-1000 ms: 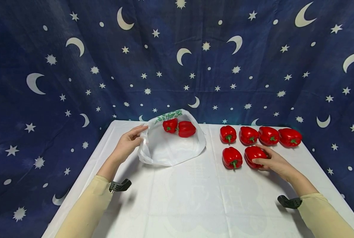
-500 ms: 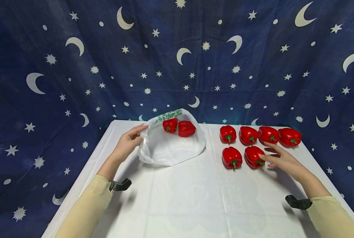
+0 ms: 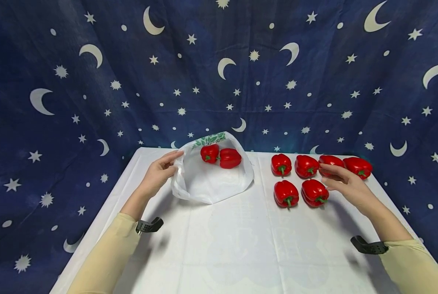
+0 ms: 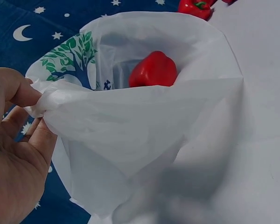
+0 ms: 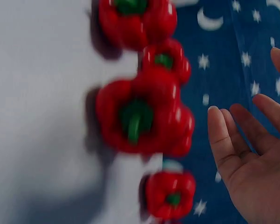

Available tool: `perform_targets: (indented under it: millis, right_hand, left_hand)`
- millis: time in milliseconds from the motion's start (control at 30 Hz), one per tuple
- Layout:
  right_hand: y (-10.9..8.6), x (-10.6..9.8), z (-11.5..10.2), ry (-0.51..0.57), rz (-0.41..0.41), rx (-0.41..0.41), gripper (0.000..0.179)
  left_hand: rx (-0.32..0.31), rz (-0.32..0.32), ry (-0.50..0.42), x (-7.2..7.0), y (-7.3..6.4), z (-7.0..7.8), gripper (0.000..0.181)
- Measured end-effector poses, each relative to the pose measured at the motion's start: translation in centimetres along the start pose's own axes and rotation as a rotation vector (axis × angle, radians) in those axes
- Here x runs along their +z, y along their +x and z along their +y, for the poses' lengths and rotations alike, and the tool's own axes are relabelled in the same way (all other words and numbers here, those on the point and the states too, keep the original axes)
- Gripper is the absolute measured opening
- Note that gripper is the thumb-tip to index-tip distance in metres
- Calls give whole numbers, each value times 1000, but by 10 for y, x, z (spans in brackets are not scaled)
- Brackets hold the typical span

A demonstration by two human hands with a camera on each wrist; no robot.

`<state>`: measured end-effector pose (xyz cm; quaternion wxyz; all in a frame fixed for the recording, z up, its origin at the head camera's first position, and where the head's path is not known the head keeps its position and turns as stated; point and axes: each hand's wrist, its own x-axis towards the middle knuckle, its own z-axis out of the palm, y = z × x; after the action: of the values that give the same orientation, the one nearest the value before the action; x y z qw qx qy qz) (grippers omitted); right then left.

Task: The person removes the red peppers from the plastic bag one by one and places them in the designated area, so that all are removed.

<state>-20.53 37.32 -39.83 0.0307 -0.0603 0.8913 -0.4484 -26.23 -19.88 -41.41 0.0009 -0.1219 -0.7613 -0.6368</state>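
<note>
My left hand (image 3: 158,173) pinches the left rim of a white plastic bag (image 3: 215,188) with a green leaf print. In the left wrist view, thumb and fingers of that hand (image 4: 18,154) hold the bag's bunched edge. Two red bell peppers, one on the left (image 3: 209,153) and one on the right (image 3: 230,158), lie inside. My right hand (image 3: 355,190) hovers with spread fingers and nothing in it, just right of a front-row bell pepper (image 3: 314,192). Its fingertips overlap a back-row bell pepper (image 3: 329,160) in the head view, partly hiding it.
Another front-row bell pepper (image 3: 286,193) lies to the left. The back row holds several more, from the leftmost pepper (image 3: 280,164) to the rightmost pepper (image 3: 358,167). A white cloth (image 3: 241,245) covers the table; a blue star-and-moon curtain (image 3: 204,61) hangs behind.
My right hand has let go of the right front-row bell pepper, drawn back to the right and risen toward the back row. The left hand stays on the bag.
</note>
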Motion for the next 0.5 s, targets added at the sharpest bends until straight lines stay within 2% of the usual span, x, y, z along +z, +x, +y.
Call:
perform_targets:
  millis: [167,233,500]
  right_hand:
    - [11,30,-29,-29,-100,-81,63]
    - [17,44,-39,-9,-149,-121,60]
    - [38,103,-74,29,-317,-199,59]
  left_hand:
    - [8,-5,-1,0,6,8,55]
    - [0,1,-19,0,10,10,55]
    - [-114,100,-200,-2,26,17,59]
